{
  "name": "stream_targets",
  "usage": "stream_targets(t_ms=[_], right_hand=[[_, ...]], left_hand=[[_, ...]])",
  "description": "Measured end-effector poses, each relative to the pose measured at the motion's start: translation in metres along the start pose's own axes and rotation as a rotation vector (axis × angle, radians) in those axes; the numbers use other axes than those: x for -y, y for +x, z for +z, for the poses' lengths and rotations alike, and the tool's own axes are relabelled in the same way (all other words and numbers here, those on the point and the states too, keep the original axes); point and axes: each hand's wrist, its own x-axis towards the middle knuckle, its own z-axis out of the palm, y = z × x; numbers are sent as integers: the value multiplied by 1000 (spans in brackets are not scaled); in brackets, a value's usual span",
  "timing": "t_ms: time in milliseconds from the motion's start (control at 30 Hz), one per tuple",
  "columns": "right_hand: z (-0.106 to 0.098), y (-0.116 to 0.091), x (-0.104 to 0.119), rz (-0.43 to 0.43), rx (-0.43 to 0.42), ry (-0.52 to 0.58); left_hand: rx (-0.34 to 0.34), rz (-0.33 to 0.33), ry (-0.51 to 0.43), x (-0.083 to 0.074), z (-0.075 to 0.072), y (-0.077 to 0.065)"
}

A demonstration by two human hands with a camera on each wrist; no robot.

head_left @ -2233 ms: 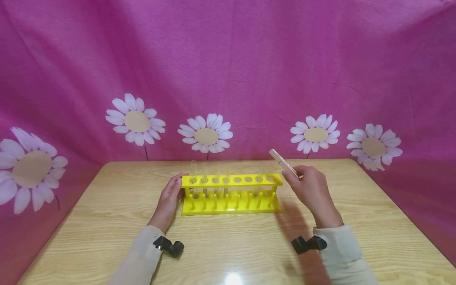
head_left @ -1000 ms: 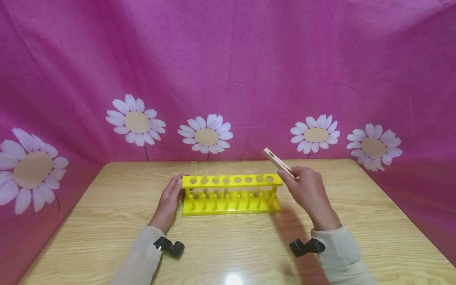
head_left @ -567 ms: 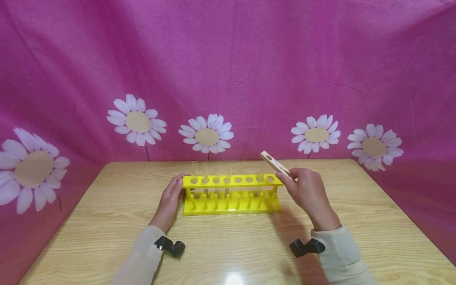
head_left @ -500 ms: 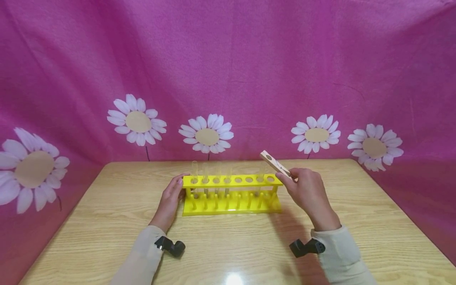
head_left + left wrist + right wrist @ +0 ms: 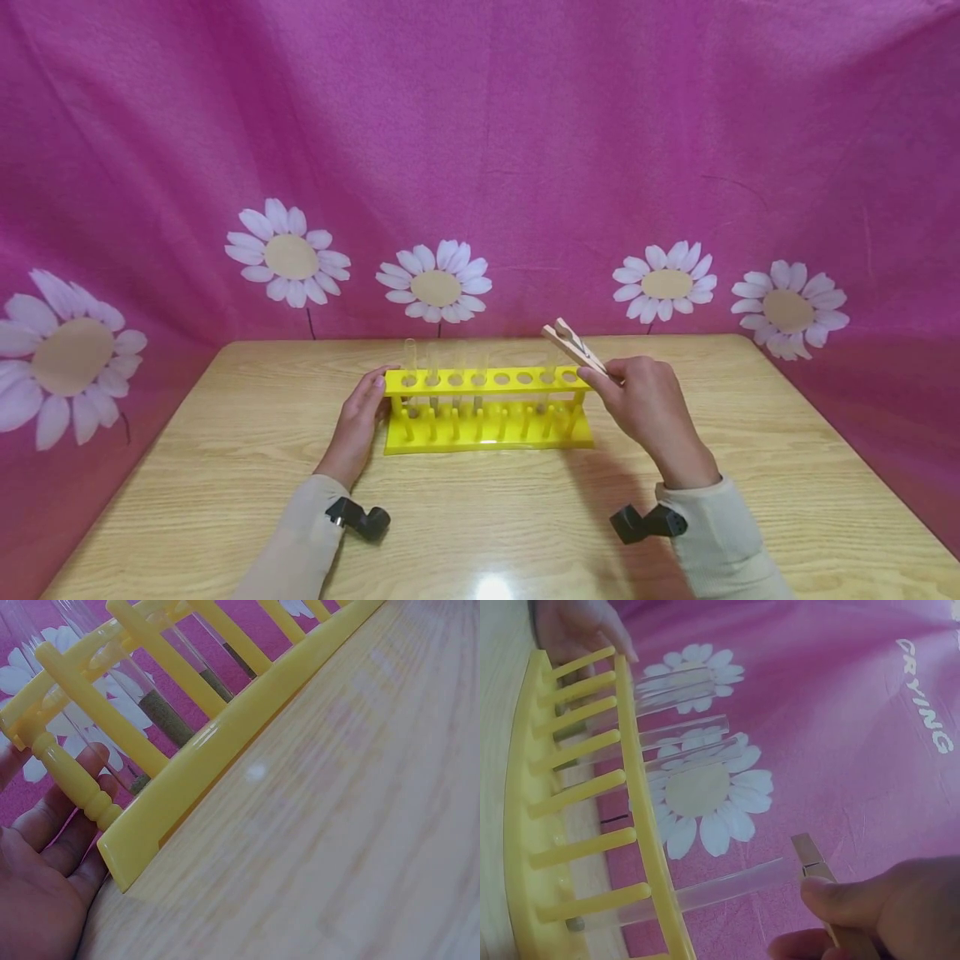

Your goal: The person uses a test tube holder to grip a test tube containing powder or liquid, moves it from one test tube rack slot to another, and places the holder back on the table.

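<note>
Pinching a wooden clothespin (image 5: pixel 583 355) between thumb and fingers of the right hand (image 5: pixel 652 408), squeezing enough to be spreading the far tips, and holding it aslant above the right end of a yellow test tube rack (image 5: pixel 489 446), near the top of the lone right-hand tube (image 5: pixel 731 889); not being able to tell whether touching that tube. Gripping the rack's left end with the left hand (image 5: pixel 356 423), curling fingers behind the end post (image 5: pixel 71 778). Standing the rack upright on a pale wooden tabletop (image 5: pixel 450 500), nearer the far edge and well in from left and right edges; filling its four leftmost holes with clear tubes (image 5: pixel 410 357), showing dark material in some bottoms. Wearing pale sleeves (image 5: pixel 288 533) and black wrist devices (image 5: pixel 358 518). Catching bright glare (image 5: pixel 492 587) toward the tabletop's near side. Facing a magenta cloth (image 5: pixel 480 150), hanging beyond the far edge and along both sides, bearing white daisies (image 5: pixel 291 254) and, in the right wrist view, white lettering (image 5: pixel 924 697) reading CRYING.
</note>
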Motion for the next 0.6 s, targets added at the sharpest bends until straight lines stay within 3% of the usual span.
stream_targets(t_ms=[600], right_hand=[[3, 0, 1, -14, 26, -30]], left_hand=[[9, 5, -13, 0, 0, 0]])
